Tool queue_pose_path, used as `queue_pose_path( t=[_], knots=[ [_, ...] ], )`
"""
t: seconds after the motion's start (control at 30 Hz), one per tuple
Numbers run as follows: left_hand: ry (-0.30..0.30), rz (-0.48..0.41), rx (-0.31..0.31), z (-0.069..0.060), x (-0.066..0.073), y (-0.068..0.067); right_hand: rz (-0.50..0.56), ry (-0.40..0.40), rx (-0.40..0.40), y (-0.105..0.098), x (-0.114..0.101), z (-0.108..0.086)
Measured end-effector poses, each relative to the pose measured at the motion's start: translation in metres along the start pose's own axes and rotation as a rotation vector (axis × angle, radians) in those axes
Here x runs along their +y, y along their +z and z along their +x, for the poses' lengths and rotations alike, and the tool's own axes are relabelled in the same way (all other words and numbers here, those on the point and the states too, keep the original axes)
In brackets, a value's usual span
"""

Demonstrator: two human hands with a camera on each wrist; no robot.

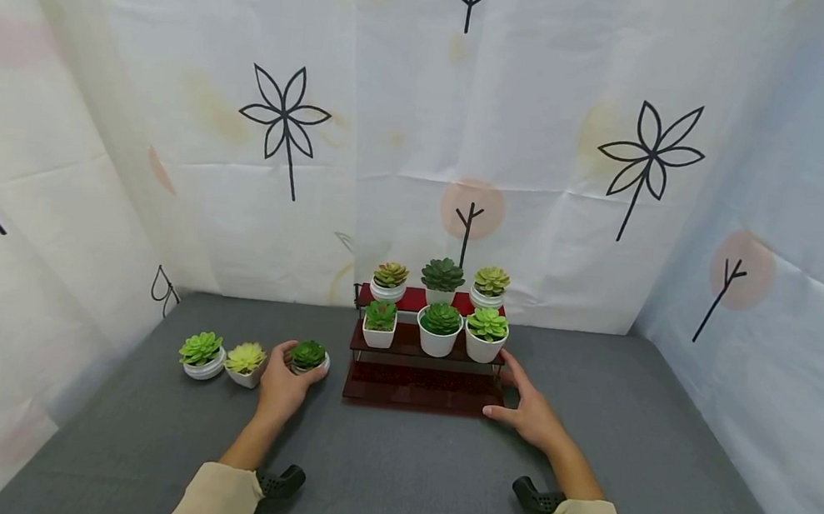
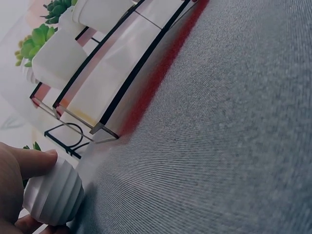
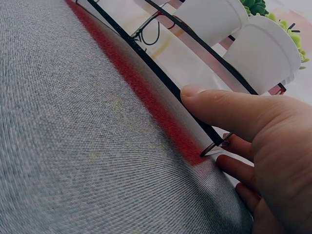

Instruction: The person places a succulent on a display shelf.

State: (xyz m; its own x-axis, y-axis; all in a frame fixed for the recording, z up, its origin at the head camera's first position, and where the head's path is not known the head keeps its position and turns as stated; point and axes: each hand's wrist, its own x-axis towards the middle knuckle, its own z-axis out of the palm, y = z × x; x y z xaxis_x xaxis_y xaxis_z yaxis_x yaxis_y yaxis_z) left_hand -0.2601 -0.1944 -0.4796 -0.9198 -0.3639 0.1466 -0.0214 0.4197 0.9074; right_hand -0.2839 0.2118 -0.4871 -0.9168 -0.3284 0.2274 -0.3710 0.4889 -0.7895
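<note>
My left hand (image 1: 283, 386) grips a dark green succulent (image 1: 308, 353) in a white pot, left of the tiered rack (image 1: 420, 398). In the left wrist view, thumb and fingers hold the ribbed white pot (image 2: 54, 192) close to the grey cloth. At the rack's right end, my right hand (image 1: 534, 416) has its thumb on the front edge of the bottom tier and its other fingers around the side, as the right wrist view shows with the hand (image 3: 273, 146). Three potted succulents stand on the middle tier and three on the top one.
Left of my left hand, a bright green succulent (image 1: 201, 350) in a round white pot and a yellow-green one (image 1: 246, 359) stand on the grey cloth (image 1: 403, 482). Patterned white fabric (image 1: 396, 121) hangs behind and at both sides.
</note>
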Motion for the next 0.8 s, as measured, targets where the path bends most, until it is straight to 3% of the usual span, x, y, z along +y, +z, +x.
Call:
queue_pose_path(
  t=[0.6,0.8],
  knots=[
    [0.038,0.012,-0.032,-0.007,0.001,-0.001,0.004,0.003,-0.003,0.0,0.0,0.001],
    [0.051,0.0,-0.044,-0.012,0.007,0.002,0.007,-0.004,0.0,0.0,0.0,0.001]
  ],
)
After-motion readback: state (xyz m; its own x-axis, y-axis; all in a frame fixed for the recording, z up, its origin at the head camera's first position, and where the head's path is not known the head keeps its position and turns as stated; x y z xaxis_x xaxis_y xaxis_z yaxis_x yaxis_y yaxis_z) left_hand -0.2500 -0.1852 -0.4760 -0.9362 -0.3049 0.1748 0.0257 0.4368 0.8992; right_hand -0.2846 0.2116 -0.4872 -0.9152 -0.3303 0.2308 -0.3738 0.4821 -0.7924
